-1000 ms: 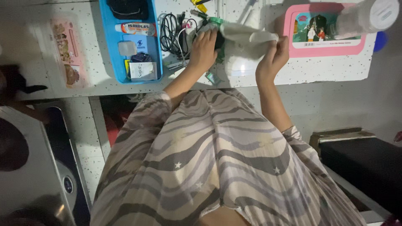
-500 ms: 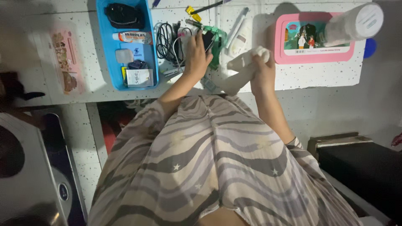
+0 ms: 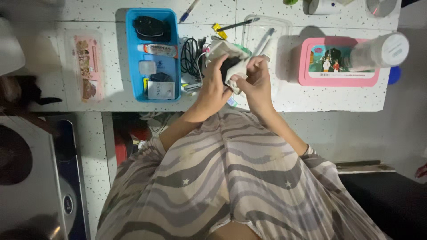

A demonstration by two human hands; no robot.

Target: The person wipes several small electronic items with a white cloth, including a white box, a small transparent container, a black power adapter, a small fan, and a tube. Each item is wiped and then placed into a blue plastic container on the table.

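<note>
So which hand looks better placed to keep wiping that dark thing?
Probably the right hand: it pinches the white cloth against the dark object, while the left hand grips that object steady.

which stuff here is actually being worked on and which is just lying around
In hand:
- left hand gripping a small dark object
- right hand pressing a white cloth around it

Lying about:
- blue tray of small items
- black cables
- pink box
- clear bottle
- pen
- speckled counter
</note>
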